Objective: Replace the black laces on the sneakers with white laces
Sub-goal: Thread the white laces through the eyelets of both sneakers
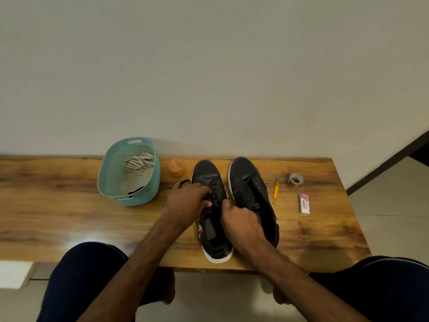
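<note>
Head view, nearest things first: what shows?

Two knees in dark trousers at the bottom edge, then the wooden table [69,205]. Both forearms reach over its near edge.

And the hands?

Both are on the left sneaker [216,249], which lies heel toward the person. The right hand [241,219] is curled into a loose fist at the tongue, thumb and forefinger pinched on the black lace [214,194]. The left hand [188,201] lies just beyond it, fingers bent down onto the same lace at the eyelets.

Where does that lace run?

Crossed through the left sneaker's eyelets. A dark loop also shows on the table past the left hand's knuckles.

The other shoe?

The right sneaker [246,177] stands just beside the first, toe toward the wall.

And the white laces [139,163]?

Coiled in the teal basket [130,198], left of the shoes. Something dark lies in its near end; what it is, I cannot tell.

Anything else?

An orange jar [176,168] between basket and shoes. To the right are an eraser box [304,204], a yellow cutter [276,188] and a tape roll [295,180].
</note>
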Motion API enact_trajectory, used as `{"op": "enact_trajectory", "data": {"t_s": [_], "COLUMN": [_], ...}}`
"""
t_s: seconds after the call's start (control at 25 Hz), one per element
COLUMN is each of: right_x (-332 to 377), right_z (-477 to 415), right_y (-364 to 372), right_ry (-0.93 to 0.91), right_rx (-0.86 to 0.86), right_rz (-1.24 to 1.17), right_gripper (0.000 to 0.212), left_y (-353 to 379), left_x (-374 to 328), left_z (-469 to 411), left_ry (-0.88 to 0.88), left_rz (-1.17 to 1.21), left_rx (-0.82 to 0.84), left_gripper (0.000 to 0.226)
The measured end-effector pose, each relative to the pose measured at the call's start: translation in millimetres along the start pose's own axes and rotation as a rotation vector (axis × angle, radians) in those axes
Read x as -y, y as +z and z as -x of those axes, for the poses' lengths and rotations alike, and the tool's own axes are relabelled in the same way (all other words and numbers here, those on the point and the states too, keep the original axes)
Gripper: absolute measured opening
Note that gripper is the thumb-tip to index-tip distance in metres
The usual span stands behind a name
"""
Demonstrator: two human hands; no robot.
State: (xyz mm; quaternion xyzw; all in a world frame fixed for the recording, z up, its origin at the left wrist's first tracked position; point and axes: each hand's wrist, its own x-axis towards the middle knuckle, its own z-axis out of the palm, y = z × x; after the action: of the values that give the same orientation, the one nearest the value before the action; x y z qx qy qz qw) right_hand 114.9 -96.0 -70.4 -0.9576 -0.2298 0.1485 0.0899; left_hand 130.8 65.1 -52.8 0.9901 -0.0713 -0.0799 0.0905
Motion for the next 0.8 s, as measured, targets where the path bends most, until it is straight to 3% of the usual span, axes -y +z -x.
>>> {"op": "enact_trajectory", "data": {"t_s": [0.12,0.28,0.44,0.52,0.68,0.8], "right_x": [0,3,-10,-18,-29,-34], "right_z": [-1,-4,-9,-11,-14,-16], "right_y": [5,14,13,17,26,30], "right_ry": [0.001,-0.01,0.063,0.114,0.068,0.054], "right_rx": [-0.011,0.017,0.029,-0.014,-0.051,-0.055], "right_rz": [0.036,0.142,0.273,0.217,0.071,-0.003], "right_gripper": [0.032,0.059,0.061,0.067,0.082,0.078], "left_y": [0,-5,-21,-21,-4,2], "left_x": [-2,8,45,56,20,1], "left_z": [-1,-1,0,5,5,-3], "left_ry": [-0.048,-0.077,-0.312,-0.378,-0.11,-0.041], "left_rz": [0.059,-0.029,-0.182,-0.194,0.07,-0.024], "left_rx": [-0.061,-0.094,-0.195,-0.139,0.001,0.006], "left_gripper": [0.012,0.012,0.018,0.014,0.03,0.021]}}
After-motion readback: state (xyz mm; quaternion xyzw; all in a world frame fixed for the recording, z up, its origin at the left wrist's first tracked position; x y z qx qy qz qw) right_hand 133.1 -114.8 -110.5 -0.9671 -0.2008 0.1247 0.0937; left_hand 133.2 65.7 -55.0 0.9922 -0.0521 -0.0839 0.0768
